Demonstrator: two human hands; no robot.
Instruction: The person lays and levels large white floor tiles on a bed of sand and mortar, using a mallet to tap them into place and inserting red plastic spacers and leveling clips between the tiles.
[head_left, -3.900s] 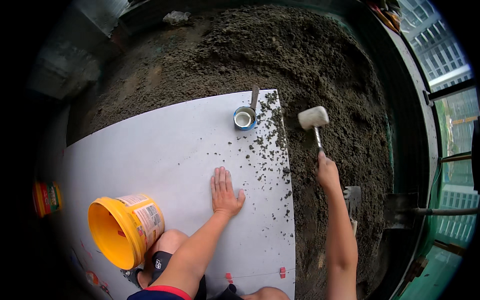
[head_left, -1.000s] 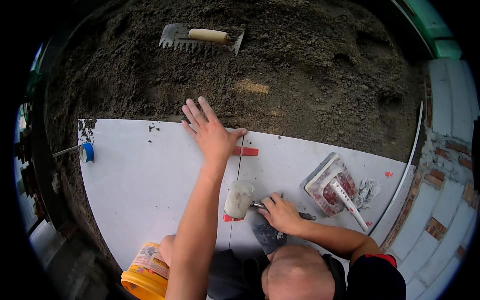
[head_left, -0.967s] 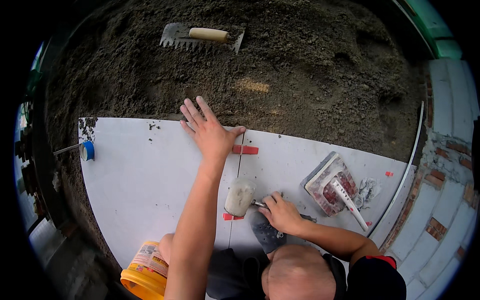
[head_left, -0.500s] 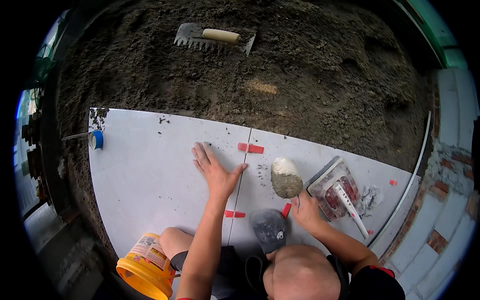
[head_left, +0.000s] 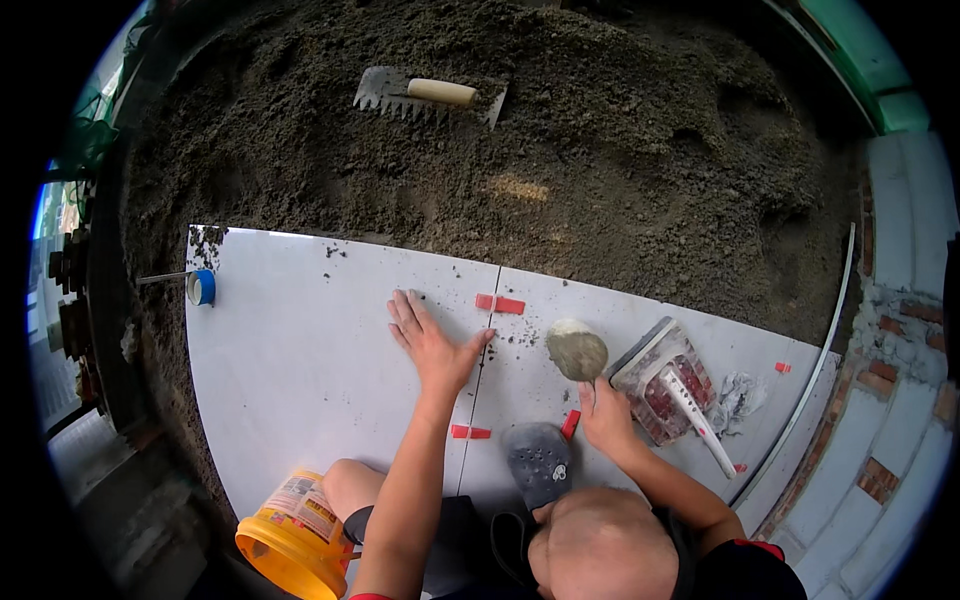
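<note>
Surroundings: a yellow bucket (head_left: 290,525) with a printed label, lower left; a notched trowel (head_left: 440,92) with a wooden handle, top centre; crumpled plastic (head_left: 738,398) just beside a white-handled float (head_left: 655,402); and a brick-and-block wall (head_left: 900,200), far right.

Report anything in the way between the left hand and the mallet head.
Only scattered dark crumbs on the white tiles lie between the left hand and the mallet head. Nothing taller is visible there; the upper red clip sits farther forward.
</note>
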